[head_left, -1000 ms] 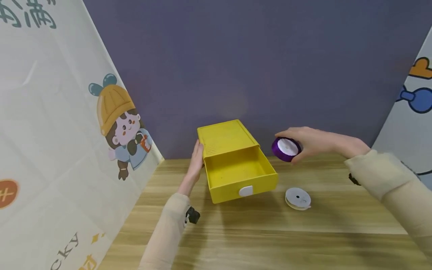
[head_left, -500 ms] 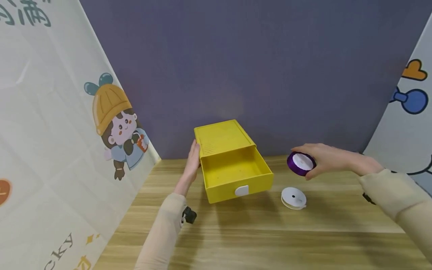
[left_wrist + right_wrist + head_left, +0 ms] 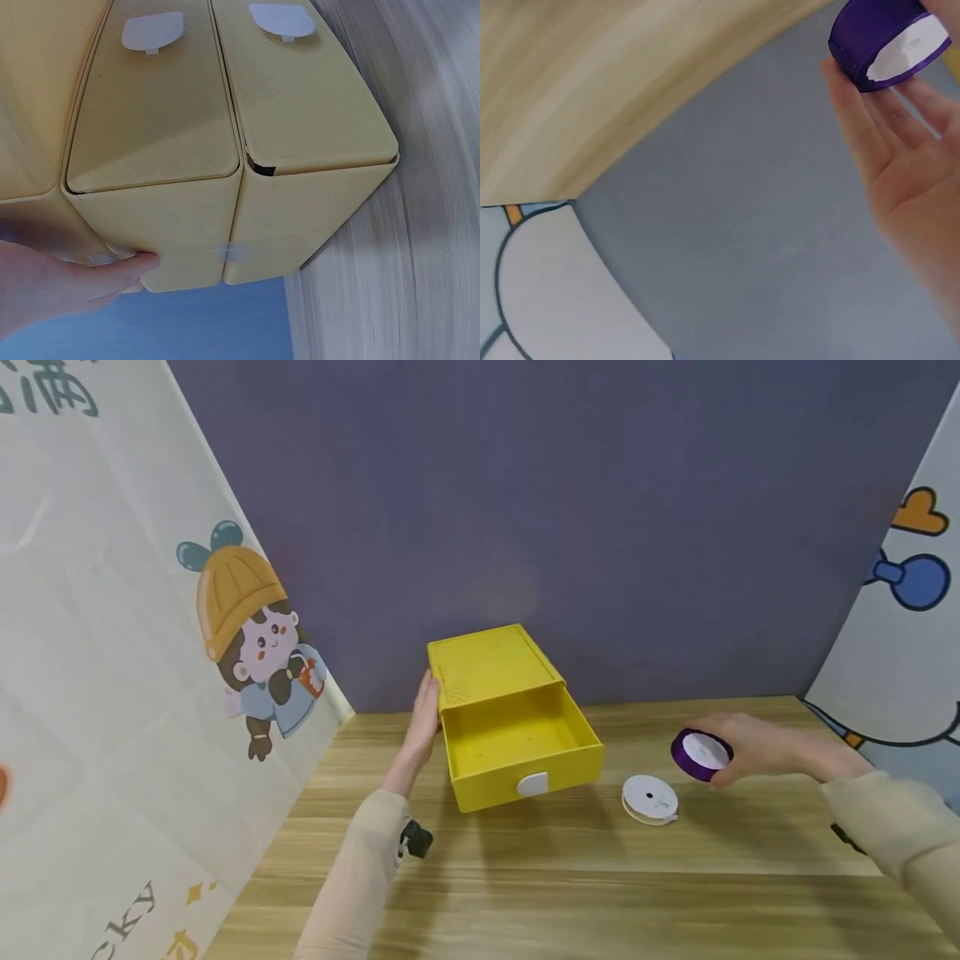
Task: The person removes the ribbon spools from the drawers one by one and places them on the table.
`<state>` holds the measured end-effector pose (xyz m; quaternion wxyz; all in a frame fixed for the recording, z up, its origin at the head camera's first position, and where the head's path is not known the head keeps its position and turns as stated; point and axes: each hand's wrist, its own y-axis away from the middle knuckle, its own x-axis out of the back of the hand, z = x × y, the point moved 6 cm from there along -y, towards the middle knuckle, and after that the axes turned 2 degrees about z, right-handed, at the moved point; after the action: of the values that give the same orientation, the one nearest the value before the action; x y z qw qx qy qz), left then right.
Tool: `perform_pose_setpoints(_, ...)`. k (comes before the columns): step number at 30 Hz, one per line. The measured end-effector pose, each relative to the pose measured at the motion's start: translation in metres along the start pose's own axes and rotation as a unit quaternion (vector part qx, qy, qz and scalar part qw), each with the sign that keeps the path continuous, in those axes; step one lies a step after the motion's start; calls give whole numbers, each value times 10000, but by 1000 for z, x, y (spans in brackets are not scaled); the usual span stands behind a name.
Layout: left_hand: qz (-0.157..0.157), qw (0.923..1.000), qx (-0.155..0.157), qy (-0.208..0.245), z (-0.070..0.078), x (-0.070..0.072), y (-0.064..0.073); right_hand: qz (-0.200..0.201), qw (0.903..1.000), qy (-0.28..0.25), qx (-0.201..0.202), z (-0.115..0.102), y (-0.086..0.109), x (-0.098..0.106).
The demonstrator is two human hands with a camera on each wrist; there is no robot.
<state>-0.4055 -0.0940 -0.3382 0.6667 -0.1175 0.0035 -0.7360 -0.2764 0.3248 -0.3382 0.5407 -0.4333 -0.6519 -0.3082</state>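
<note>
A yellow drawer cabinet point(image 3: 491, 664) stands on the table with its top drawer point(image 3: 491, 787) pulled out. Against the cabinet's left side rests my left hand point(image 3: 423, 718), its fingers extended. The left wrist view shows two closed drawers point(image 3: 154, 120) with white pull tabs, beside the hand point(image 3: 67, 283). My right hand point(image 3: 759, 747) grips a spool of purple ribbon point(image 3: 705, 750) between thumb and fingers, low over the right part of the table. In the right wrist view the purple ribbon spool point(image 3: 862, 37) sits at the fingertips.
A white ribbon spool point(image 3: 649, 797) lies flat on the wooden table point(image 3: 585, 910), between the cabinet and my right hand. A dark grey-blue wall point(image 3: 600, 527) rises behind, and printed white sheets point(image 3: 112, 635) flank both sides.
My right hand has moved right and down with the purple ribbon spool, away from the drawer towards the table. The left hand stays at the cabinet's side. The view has shifted slightly.
</note>
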Motion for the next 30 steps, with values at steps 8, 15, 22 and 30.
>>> perform_pose_setpoints(8,-48,10000,13,13,-1,1,-2,34,9998,134,117,14,7,-23)
perform_pose_setpoints(15,-164,9997,89,133,0,1,-3,152,9994,289,148,26,16,-43)
perform_pose_setpoints(22,-133,9999,39,102,-1,0,-3,-192,9994,-99,-270,41,26,-65)
perform_pose_setpoints(30,-55,10000,-61,45,0,0,0,-279,9982,-169,-504,50,32,-78)
